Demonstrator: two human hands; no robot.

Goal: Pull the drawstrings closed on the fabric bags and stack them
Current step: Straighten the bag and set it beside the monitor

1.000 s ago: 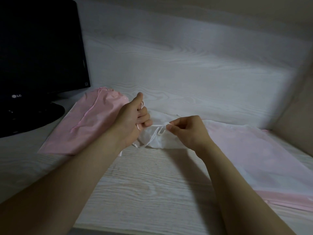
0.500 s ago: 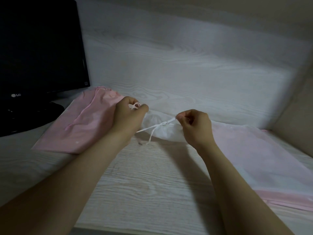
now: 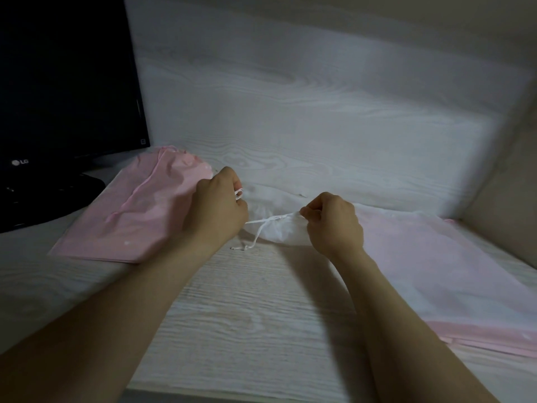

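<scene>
1. The left hand (image 3: 218,207) is curled into a fist just above the desk (image 3: 247,315). A small loop of the white drawstring (image 3: 261,221) pokes out beside its fingers, so it grips the cord. The fingertips face away from the camera and are hidden.
2. The right hand (image 3: 334,222) also has its fingers curled. Thumb and forefinger pinch the gathered mouth of the white bag (image 3: 280,235). Whether the cord is caught in that pinch too cannot be told.
3. The drawstring runs straight between the two hands. A loose end drops from it, and its knotted tip lies on the desk.
4. The white bag lies on the desk between the hands with its mouth bunched up. Its body runs off behind the right hand, where the pale cloth blends into the fabric beyond, so its far edge is hard to make out.
5. The left pink pile (image 3: 136,219) lies flat on the desk, and the left hand and wrist cover its right edge. The number of bags in it cannot be counted.
6. The right pink pile (image 3: 450,280) looks veiled by a thin whitish layer and is cut off by the frame edge.
7. A black monitor (image 3: 66,82) stands at far left, cropped, and its base is lost in shadow.
</scene>
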